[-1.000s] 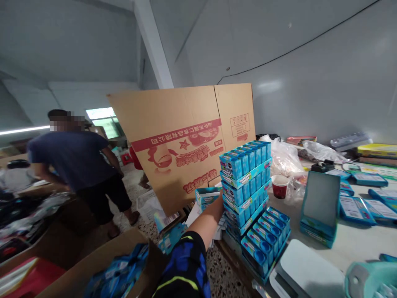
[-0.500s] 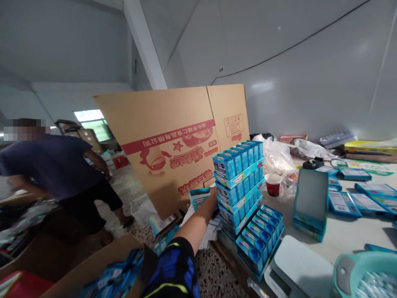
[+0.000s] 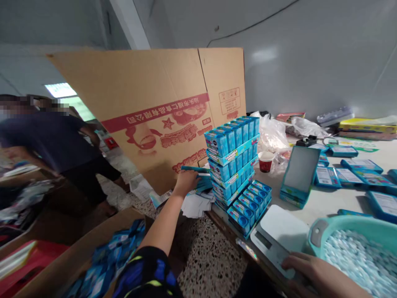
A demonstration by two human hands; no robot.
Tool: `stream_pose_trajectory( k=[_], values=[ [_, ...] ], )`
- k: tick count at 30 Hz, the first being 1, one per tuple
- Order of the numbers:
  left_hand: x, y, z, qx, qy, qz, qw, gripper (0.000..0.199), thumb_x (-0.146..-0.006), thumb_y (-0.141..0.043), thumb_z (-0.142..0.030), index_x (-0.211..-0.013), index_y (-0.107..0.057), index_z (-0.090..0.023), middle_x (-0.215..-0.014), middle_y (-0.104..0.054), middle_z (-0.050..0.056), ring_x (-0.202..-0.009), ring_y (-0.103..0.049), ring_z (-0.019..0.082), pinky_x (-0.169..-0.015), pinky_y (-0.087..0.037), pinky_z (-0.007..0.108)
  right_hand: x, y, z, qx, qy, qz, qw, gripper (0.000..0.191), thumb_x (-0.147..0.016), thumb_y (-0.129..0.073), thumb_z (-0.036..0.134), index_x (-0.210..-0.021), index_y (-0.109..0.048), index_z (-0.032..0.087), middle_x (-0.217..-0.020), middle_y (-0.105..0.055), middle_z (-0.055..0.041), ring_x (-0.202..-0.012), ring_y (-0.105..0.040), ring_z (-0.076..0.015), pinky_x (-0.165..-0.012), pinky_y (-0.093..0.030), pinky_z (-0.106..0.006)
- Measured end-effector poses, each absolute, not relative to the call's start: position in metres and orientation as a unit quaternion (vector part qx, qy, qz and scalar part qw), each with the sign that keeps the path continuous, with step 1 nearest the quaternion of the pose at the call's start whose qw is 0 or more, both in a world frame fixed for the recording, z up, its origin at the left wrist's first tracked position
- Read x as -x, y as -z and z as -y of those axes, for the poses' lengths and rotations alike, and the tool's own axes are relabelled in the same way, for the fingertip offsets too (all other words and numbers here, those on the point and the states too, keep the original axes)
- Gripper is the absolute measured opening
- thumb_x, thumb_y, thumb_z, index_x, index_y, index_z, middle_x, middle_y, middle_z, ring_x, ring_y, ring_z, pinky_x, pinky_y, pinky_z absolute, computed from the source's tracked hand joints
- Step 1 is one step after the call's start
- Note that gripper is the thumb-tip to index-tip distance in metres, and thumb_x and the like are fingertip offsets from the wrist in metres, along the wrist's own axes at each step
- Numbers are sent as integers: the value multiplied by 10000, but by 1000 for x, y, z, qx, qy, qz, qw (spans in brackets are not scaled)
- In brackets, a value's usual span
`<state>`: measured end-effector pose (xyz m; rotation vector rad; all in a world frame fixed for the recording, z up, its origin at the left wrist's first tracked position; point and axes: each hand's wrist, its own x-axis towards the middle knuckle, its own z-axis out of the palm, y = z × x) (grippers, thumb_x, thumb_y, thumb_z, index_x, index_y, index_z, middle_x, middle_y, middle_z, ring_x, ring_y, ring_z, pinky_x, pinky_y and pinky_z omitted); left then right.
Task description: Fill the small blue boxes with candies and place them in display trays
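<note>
Honestly the sketchy bit here is the tall tower of bright blue candy boxes (image 3: pixel 231 159) standing right near the edge of the pale worktop (image 3: pixel 338 203), because nothing braces it. The left hand (image 3: pixel 186 183) is working just beside its base, with the fingers curled shut on what look like flat teal card blanks (image 3: pixel 200 181), which sit at the worktop's near edge above some loose white papers (image 3: pixel 197 207). One careless pull on those blanks and an elbow or card corner could clip the tower and send the whole thing sliding, or the thin blanks could slip and drop to the speckled terrazzo floor (image 3: pixel 211 265). Over on the other side, the right hand (image 3: pixel 313 273) has its fingers open and spread, right at the front of a white flat-topped scale (image 3: pixel 281 231). Leaning on that could tip it off the edge, since it's sitting so far out. Right next to it is a teal plastic basin (image 3: pixel 341 223) heaped with pale blue wrapped sweets (image 3: pixel 356 260), so a bump there could spill them everywhere, and they'd be a pain to pick up.
</note>
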<state>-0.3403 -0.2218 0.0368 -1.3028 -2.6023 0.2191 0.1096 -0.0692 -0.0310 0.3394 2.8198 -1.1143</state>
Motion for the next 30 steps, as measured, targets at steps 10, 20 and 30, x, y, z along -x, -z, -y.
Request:
stream_pose_trajectory(
  k=[10,20,30],
  values=[
    [363,-25,207,418,-46,872,251,503,-907,-588,-580,-1098,-656,-121,-1154,-676,234,-1182,-578,396,-1024,-343,507,-111,20,73,-108,334,-934,64,273,-960,-481,270,-1071,-729,242,-1110,-737,-99,-989,-720,-272,-845,-534,-352],
    [384,-71,202,435,-80,842,308,488,-927,-540,-559,-1075,-650,-107,-1107,-640,250,-1121,-534,432,-961,-308,541,-111,4,71,-121,310,-941,57,253,-859,-654,270,-1096,-727,222,-1021,-739,-85,-905,-698,-268,-748,-468,-327],
    [391,-109,192,501,-158,801,287,433,-807,-752,-489,-1003,-689,-107,-1154,-613,226,-1163,-486,405,-1024,-286,540,-112,13,66,-107,306,-944,56,350,-787,-722,265,-1135,-738,226,-1066,-751,-95,-922,-698,-279,-733,-459,-324]
  ],
)
